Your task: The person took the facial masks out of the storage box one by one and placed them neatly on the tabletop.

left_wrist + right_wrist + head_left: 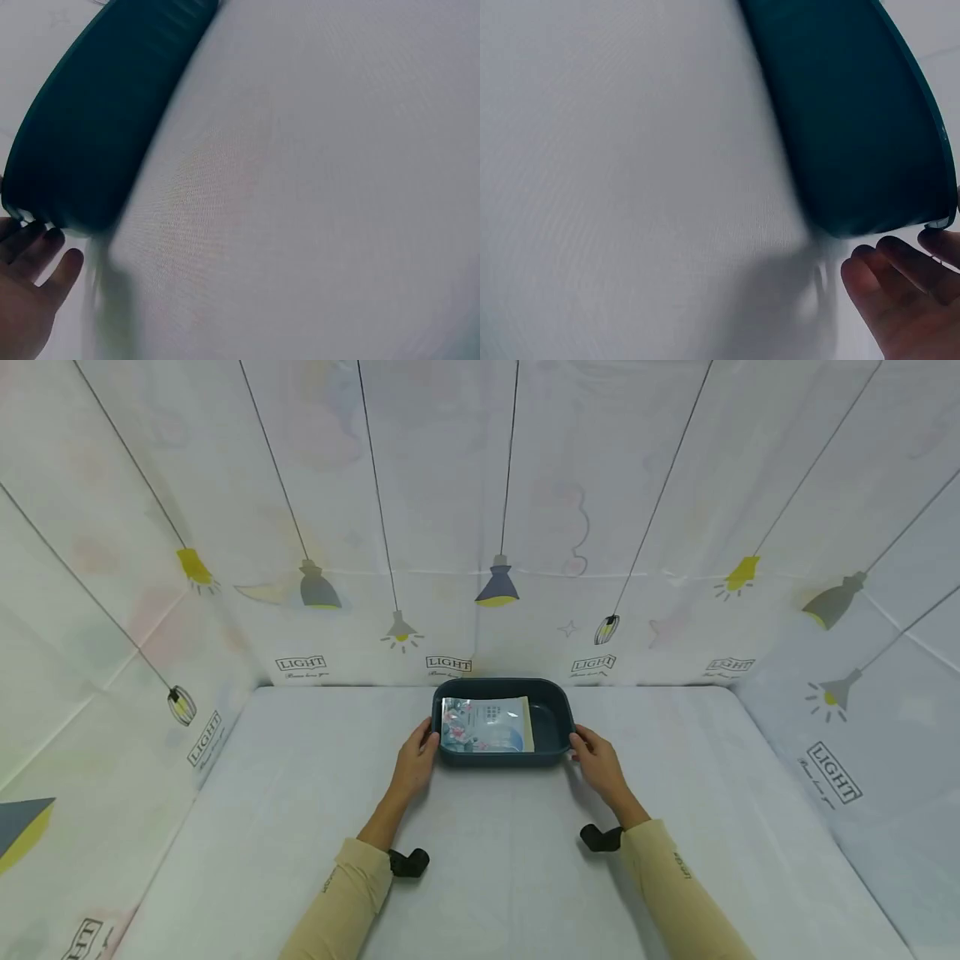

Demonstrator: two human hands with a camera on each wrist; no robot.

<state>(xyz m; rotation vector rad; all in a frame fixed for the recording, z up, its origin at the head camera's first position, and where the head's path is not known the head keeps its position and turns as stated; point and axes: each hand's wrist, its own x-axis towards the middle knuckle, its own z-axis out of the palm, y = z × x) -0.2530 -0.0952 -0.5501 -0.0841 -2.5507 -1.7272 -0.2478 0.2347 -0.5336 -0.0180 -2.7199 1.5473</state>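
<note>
A dark teal plastic basin [504,761], rectangular with rounded corners, sits toward the far side of the table. Inside it, on the left, lies a flat shiny packet [486,727] printed with flowers. My left hand [414,762] grips the basin's left end, thumb at the rim. At the opposite end my right hand [600,767] pinches the rim in the same way. The left wrist view shows the basin's outer wall [97,120] with fingertips [66,271] close below its end. From the right wrist, the wall [847,112] rises above my spread fingers.
A white cloth covers the table [495,860]. Behind and at both sides hangs a pale curtain [450,510] printed with lamps, its lower edge meeting the table just beyond the basin. Black camera mounts [409,862] stick out from both wrists.
</note>
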